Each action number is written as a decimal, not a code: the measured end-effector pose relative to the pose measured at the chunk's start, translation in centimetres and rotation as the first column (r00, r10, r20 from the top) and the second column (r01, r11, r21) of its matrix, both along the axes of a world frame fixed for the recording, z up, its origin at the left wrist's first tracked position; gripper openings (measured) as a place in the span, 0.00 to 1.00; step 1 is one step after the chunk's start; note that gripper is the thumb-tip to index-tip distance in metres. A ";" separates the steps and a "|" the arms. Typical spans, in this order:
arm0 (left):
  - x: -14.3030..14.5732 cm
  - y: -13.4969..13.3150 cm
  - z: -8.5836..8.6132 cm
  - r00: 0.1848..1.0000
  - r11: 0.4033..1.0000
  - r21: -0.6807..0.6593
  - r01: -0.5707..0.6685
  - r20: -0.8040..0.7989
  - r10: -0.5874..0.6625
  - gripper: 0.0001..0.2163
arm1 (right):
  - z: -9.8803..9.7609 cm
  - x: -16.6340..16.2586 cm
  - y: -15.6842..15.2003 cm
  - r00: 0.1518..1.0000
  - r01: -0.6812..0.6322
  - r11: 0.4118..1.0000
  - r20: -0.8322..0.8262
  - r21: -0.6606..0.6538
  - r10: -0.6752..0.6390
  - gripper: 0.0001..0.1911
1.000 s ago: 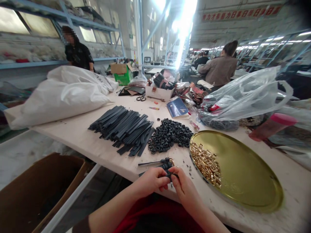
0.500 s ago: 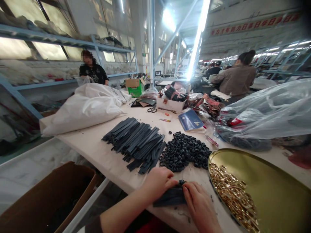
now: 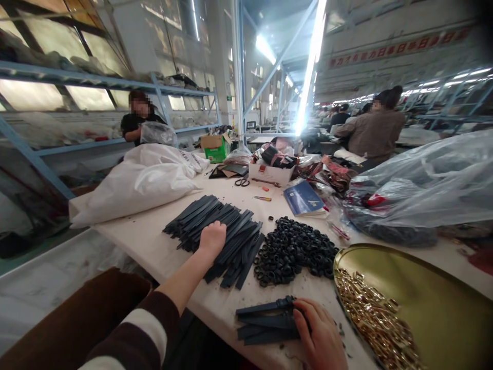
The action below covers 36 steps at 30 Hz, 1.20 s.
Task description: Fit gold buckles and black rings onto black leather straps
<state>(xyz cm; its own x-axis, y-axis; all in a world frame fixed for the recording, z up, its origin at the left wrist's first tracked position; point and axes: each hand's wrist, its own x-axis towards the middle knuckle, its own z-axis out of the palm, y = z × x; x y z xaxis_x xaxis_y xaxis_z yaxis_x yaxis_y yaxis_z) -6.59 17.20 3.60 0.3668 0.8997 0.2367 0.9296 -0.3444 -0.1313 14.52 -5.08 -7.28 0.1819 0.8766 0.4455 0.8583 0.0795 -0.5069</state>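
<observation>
A big white sack point(image 3: 142, 180) lies on the tabletop point(image 3: 217, 311), past the left fingers point(image 3: 220, 228) and off to their left. Black scissors point(image 3: 242, 182) and a blue book point(image 3: 303, 198) lie farther away, ahead of the left fingers and to their right. A heap of black rings point(image 3: 296, 252) sits between those fingers and the gold tray point(image 3: 431, 293), so it's in the way there. The tray, with shiny gold pieces point(image 3: 379, 316) in it, is just right of the right fingers point(image 3: 308, 307).

The left fingers are curled up on the big pile of dark strips point(image 3: 241, 244); I can't tell if they pinch one. The right fingers are bent, touching the ends of a small bunch of strips point(image 3: 265, 324) on their left. I can't see if they squeeze.
</observation>
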 end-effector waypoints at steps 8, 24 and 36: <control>0.0 -2.4 4.5 0.994 0.994 -0.007 0.106 0.035 -0.106 0.16 | 1.3 -0.6 -0.5 0.992 0.066 0.995 -0.113 0.080 -0.057 0.13; 1.3 -14.7 4.5 0.637 0.524 -0.610 0.595 0.755 0.155 0.06 | 7.4 -3.1 -5.5 0.866 -0.293 0.907 -0.485 -0.303 0.117 0.20; 4.6 -14.7 0.0 0.310 0.293 -0.720 0.629 0.578 0.755 0.11 | 6.2 4.0 5.0 0.998 0.050 0.964 -0.029 -0.261 -0.060 0.10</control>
